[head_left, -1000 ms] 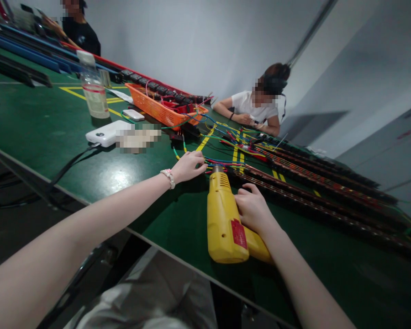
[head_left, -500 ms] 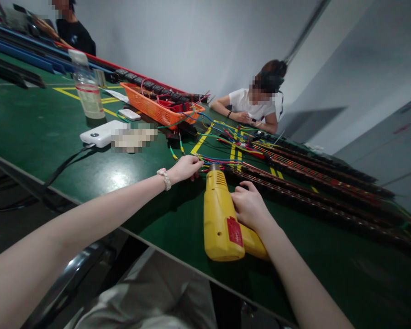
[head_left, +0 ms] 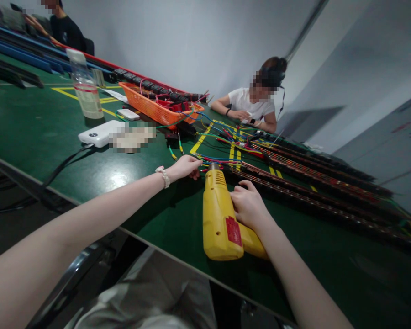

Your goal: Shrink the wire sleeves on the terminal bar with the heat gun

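Note:
My right hand [head_left: 249, 203] is wrapped round the handle of a yellow heat gun [head_left: 219, 219], which has a red label on its side. The metal nozzle points away from me, at a bundle of coloured wires [head_left: 222, 160]. Just left of the nozzle, my left hand [head_left: 185, 167] is closed in a pinch at the wire ends; its fingertips are partly hidden. The wires run right into a long dark strip [head_left: 277, 187] with copper-coloured lines. Two green-and-yellow wire ends [head_left: 181, 145] lie just beyond my left hand.
An orange basket [head_left: 144, 107] of red and black parts stands behind the wires. To the left are a plastic bottle [head_left: 88, 93], a white power bank [head_left: 101, 133] with a black cable and a small white case [head_left: 128, 114]. A co-worker [head_left: 251, 103] sits across the green table [head_left: 89, 183], another person [head_left: 68, 32] far left.
Both hands and the heat gun hold almost the same place. The view has shifted very slightly. The co-worker across the table has moved their hands a little.

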`<state>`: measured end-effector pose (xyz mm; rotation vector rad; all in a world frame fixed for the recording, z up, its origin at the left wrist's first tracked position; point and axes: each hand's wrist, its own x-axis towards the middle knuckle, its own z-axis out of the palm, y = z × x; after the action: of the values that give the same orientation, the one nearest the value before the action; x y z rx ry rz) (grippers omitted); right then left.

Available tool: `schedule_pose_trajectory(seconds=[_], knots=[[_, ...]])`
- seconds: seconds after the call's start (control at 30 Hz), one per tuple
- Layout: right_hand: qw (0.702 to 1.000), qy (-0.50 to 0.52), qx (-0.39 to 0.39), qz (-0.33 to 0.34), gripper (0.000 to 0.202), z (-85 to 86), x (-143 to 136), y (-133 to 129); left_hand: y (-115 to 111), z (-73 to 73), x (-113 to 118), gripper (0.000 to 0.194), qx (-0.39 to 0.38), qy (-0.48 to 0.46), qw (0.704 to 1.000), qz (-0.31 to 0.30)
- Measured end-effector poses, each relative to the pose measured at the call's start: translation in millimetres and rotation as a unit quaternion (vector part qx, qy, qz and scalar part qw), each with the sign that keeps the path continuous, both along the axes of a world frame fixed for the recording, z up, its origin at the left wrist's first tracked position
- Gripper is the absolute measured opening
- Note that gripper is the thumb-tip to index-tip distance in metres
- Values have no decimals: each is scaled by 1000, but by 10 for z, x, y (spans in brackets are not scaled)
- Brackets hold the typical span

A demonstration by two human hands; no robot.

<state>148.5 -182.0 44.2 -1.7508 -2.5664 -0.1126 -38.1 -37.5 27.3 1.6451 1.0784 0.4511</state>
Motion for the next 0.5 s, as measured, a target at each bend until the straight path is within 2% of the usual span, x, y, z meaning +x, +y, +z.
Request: schedule_pose_trajectory(seconds=[0.5], knots=[[1000,-1,2,28,15,38,-99,1,22,-5,38,39,16,3,1000,10]])
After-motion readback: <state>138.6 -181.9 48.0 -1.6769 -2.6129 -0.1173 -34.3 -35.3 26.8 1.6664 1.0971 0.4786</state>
